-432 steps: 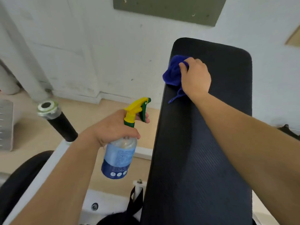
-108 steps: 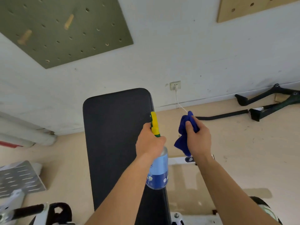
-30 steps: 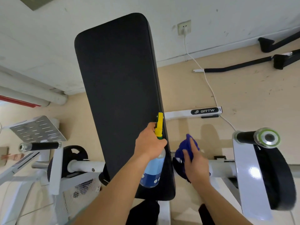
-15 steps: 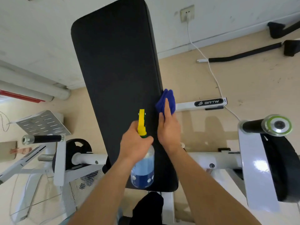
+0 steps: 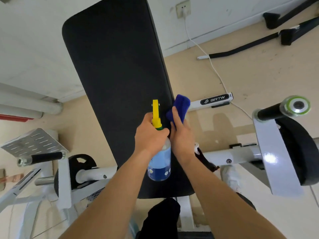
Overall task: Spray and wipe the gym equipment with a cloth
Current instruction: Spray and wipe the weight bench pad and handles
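Right hand (image 5: 181,137) has come up from beside the bench pad's (image 5: 117,66) near end to its right edge, and its thumb pins the blue cloth (image 5: 181,105) there. Left hand (image 5: 151,137) grips the spray bottle (image 5: 159,164) over the pad's near half, nozzle aimed up-pad. Likely meaning: edge wipe under way, with the far end still to do.

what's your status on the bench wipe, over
Left hand grips spray bottle. Right hand holds blue cloth at right edge of black bench pad. Nothing lies on the pad beyond the hands.
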### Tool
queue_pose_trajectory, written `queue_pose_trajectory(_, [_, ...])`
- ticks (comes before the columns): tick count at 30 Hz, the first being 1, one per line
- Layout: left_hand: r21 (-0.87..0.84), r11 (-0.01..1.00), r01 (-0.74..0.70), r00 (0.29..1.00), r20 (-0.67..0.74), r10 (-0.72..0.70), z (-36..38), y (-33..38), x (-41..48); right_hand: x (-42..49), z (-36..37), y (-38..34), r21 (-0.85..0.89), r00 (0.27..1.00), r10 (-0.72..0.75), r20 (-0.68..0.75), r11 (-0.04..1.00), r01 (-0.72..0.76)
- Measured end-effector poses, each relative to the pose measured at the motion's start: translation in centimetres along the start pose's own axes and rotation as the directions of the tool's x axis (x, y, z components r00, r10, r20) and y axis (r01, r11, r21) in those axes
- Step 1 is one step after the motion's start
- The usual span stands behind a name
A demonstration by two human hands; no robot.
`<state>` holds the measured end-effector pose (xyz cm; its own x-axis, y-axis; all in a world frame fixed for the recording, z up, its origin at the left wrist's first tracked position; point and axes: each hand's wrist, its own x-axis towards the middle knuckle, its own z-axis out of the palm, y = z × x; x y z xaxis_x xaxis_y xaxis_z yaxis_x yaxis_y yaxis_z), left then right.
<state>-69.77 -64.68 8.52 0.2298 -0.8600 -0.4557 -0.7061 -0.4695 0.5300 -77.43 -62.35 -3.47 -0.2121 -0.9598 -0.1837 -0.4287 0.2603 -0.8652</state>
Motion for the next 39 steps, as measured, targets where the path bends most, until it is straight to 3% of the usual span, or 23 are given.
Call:
queue_pose_trajectory(4, [0.174,0.983,-0.062,0.991,0.126,0.04,0.6,-1.2,-0.9,-7.5,0.0,5.6,-0.215,0.995,-0.017,0.095,0.976,0.038])
queue_pose_trajectory(8, [0.212,0.977,-0.027,0.974,0.227,-0.023,2.5,-2.6,-2.5,-8.4,-2.7,7.2,-0.134,0.984,0.001,0.176,0.991,0.023])
queue_pose_trajectory(13, [0.237,0.97,0.052,0.962,0.249,-0.112,5.8,-3.6,-4.4,-5.4,-8.2,6.2,0.033,0.967,0.233,-0.101,0.972,-0.231])
queue_pose_trajectory(16, [0.266,0.963,0.051,0.967,0.229,-0.115,7.5,-3.8,-5.5,-3.3,-10.5,4.7,0.231,0.935,0.32,-0.153,0.932,-0.281])
queue_pose_trajectory(20, [0.186,0.968,0.169,0.97,0.14,-0.197,8.4,-4.5,-7.1,0.6,-8.9,2.4,0.373,0.973,0.224,0.058,0.899,-0.229])
queue_pose_trajectory(24, [0.033,0.98,0.197,0.98,0.014,-0.197,7.0,-5.2,-8.0,1.2,-3.2,1.3,0.169,0.978,-0.038,0.204,0.986,0.003])
queue_pose_trajectory(28, [0.017,0.989,0.149,0.985,-0.088,-0.147,4.4,-4.6,-7.3,-6.5,-1.0,6.4,-0.024,0.981,-0.067,0.182,0.997,0.073])
queue_pose_trajectory(30, [0.074,0.992,0.102,0.991,-0.093,-0.095,3.7,-4.2,-6.6,-11.0,-1.1,9.7,-0.055,0.964,-0.089,0.249,0.993,0.106])
queue_pose_trajectory(33, [0.131,0.991,0.041,0.997,-0.063,-0.033,3.4,-3.9,-6.3,-13.2,-2.0,12.1,-0.04,0.942,-0.025,0.335,0.998,0.04])
queue_pose_trajectory(39, [0.063,0.996,0.056,0.998,-0.039,-0.053,3.9,-5.5,-7.2,-3.8,-2.3,5.5,0.131,0.986,-0.127,0.109,0.985,0.112])
